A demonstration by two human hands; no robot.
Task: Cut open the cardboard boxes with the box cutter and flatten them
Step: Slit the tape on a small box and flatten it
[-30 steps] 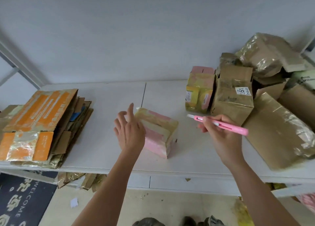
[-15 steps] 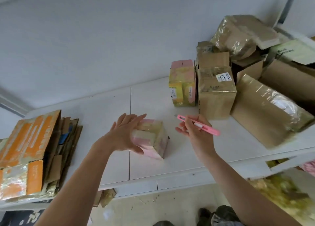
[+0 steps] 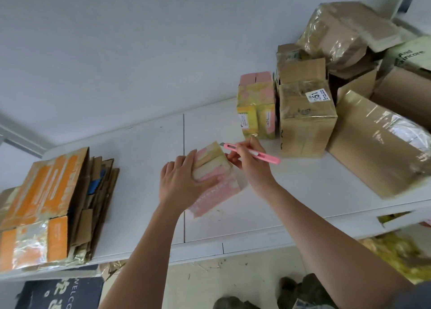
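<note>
Left hand [image 3: 179,182] now clamps small pink taped cardboard box [image 3: 215,180]; right hand [image 3: 250,163] pinching pink box cutter [image 3: 251,153] has reached its top edge (cut imminent).

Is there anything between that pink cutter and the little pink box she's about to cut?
Nothing visible. The box cutter tip sits at the far top corner of the small pink box. The left hand holds the box's near-left side, clear of the blade.
</note>
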